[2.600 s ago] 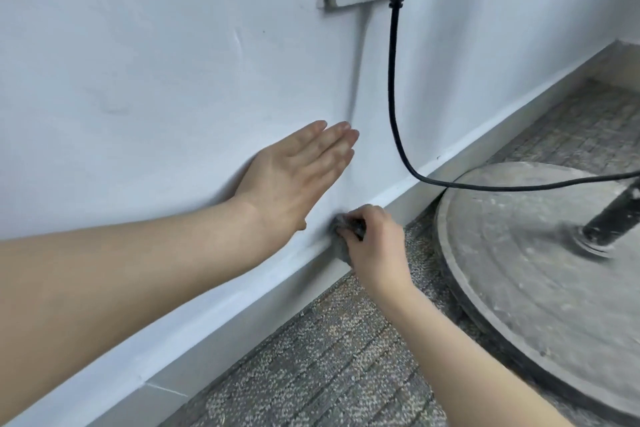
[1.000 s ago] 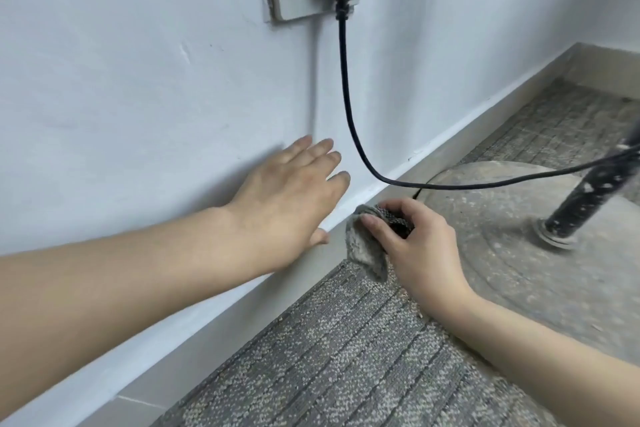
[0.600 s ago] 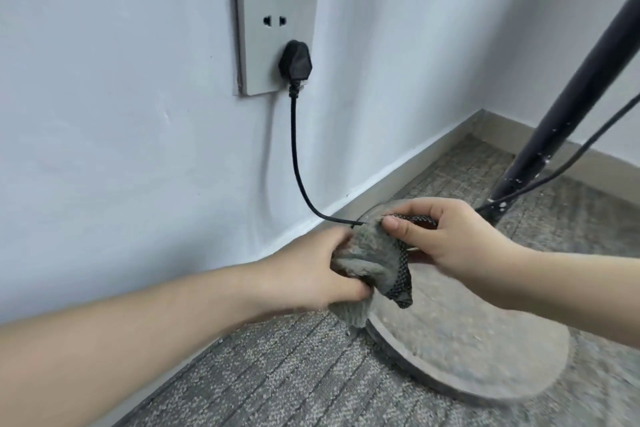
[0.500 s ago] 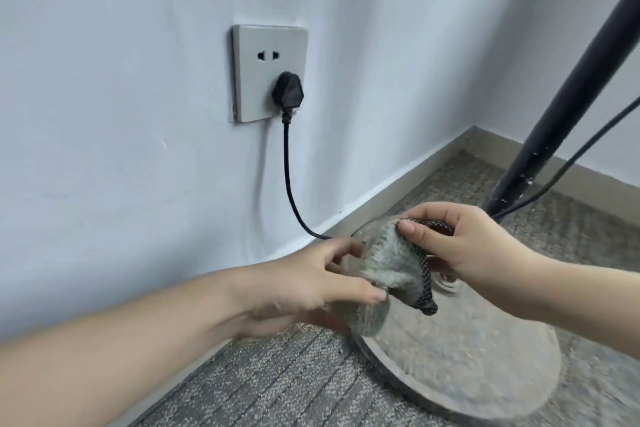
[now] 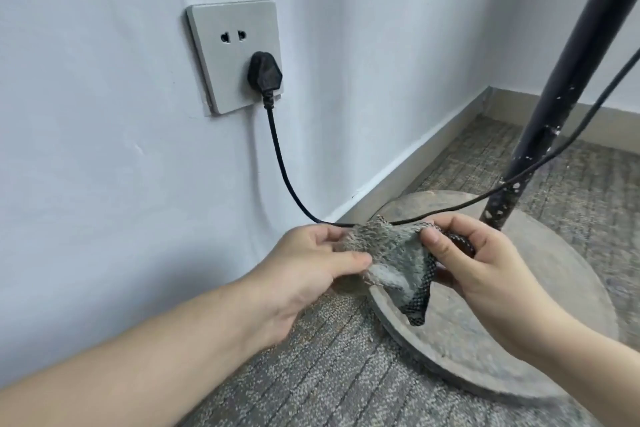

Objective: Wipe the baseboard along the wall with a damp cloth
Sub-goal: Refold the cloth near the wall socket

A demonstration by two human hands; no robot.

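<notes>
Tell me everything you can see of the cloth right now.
The cloth is a small grey rag, fuzzy on one face, dark speckled mesh on the other. It is crumpled, spread between the left hand and right hand, each pinching an edge, one corner hanging down. It is held over the rim of the round stand base, off the baseboard. Dampness cannot be judged.

Bare left grip (image 5: 304,276) and right grip (image 5: 485,269), unsleeved forearms (image 5: 138,357), short nails (image 5: 431,236).
</notes>
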